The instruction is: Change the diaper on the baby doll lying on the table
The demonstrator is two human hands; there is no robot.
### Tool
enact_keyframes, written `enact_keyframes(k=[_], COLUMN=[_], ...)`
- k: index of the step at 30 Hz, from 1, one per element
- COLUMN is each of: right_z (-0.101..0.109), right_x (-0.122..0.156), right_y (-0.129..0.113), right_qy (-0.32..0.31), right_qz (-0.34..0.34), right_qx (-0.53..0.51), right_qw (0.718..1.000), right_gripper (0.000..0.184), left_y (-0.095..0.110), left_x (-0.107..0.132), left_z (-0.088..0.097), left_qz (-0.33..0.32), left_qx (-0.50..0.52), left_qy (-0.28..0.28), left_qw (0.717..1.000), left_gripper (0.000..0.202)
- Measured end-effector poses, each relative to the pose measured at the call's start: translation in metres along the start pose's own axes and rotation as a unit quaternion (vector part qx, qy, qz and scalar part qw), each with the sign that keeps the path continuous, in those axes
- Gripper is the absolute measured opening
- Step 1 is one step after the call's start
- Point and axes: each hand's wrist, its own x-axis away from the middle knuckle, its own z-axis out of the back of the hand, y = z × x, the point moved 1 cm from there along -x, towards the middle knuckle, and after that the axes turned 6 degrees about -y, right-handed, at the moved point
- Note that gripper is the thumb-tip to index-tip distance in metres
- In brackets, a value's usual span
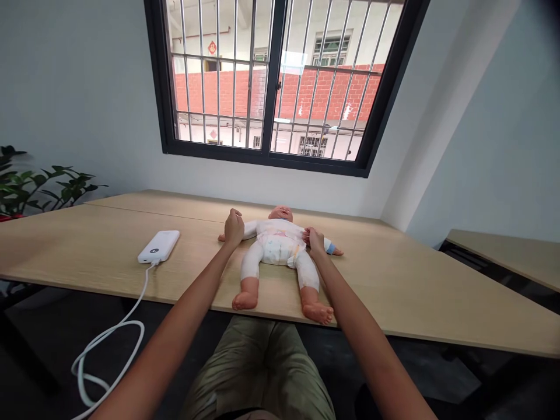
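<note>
A baby doll (280, 230) lies on its back on the table, head toward the window and feet toward me. It wears a white long-sleeved top and leggings, with a printed diaper (280, 251) around its hips. My left hand (234, 227) is closed, fingers curled, in front of the doll's arm on the left; anything inside it is hidden. At the doll's side on the right, my right hand (315, 239) is closed in a pinch close to the top. What lies between its fingertips is too small to make out.
A white power bank (159, 246) lies left of the doll, its white cable (140, 303) hanging over the front edge of the wooden table (411, 280). A leafy plant (39, 186) stands at far left. Behind is a barred window (266, 81); another table (507, 254) stands at right.
</note>
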Motion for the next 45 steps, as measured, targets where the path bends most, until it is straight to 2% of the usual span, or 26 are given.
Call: enact_keyframes(k=[4, 6, 8, 9, 11, 13, 15, 21, 29, 36, 45], right_z=[-0.001, -0.004, -0.012, -0.017, -0.028, -0.038, -0.043, -0.043, -0.044, -0.044, -0.046], right_x=[0.005, 0.009, 0.018, 0.025, 0.04, 0.054, 0.063, 0.061, 0.062, 0.06, 0.067], right_y=[-0.006, -0.014, -0.026, -0.033, -0.044, -0.049, -0.049, -0.039, -0.037, -0.033, -0.037], right_qy=[0.026, 0.013, -0.067, -0.125, -0.236, -0.297, -0.323, -0.341, -0.338, -0.336, -0.339], right_qz=[-0.015, 0.017, 0.099, 0.147, 0.223, 0.253, 0.26, 0.197, 0.156, 0.153, 0.128], right_qx=[0.002, 0.017, 0.044, 0.058, 0.08, 0.092, 0.099, 0.04, 0.017, 0.004, 0.01], right_qw=[1.0, 1.0, 0.992, 0.98, 0.942, 0.916, 0.904, 0.918, 0.928, 0.929, 0.932], right_gripper=[0.013, 0.012, 0.015, 0.02, 0.03, 0.033, 0.034, 0.042, 0.046, 0.046, 0.054], left_y=[-0.002, 0.001, 0.008, 0.013, 0.024, 0.033, 0.037, 0.033, 0.028, 0.024, 0.023], left_x=[-0.001, 0.0, 0.004, 0.007, 0.014, 0.022, 0.027, 0.026, 0.029, 0.03, 0.03], left_z=[-0.003, -0.008, -0.015, -0.018, -0.024, -0.026, -0.026, -0.023, -0.025, -0.029, -0.03], left_qz=[-0.023, -0.051, -0.087, -0.112, -0.173, -0.223, -0.239, -0.23, -0.24, -0.255, -0.254], left_qx=[0.025, 0.053, 0.084, 0.093, 0.094, 0.082, 0.07, 0.035, -0.007, -0.03, -0.036], left_qy=[-0.007, -0.022, -0.051, -0.072, -0.116, -0.143, -0.154, -0.163, -0.179, -0.189, -0.198], left_qw=[0.999, 0.997, 0.991, 0.987, 0.974, 0.961, 0.956, 0.959, 0.954, 0.948, 0.946], left_gripper=[0.019, 0.016, 0.009, 0.005, 0.015, 0.025, 0.029, 0.035, 0.04, 0.04, 0.044])
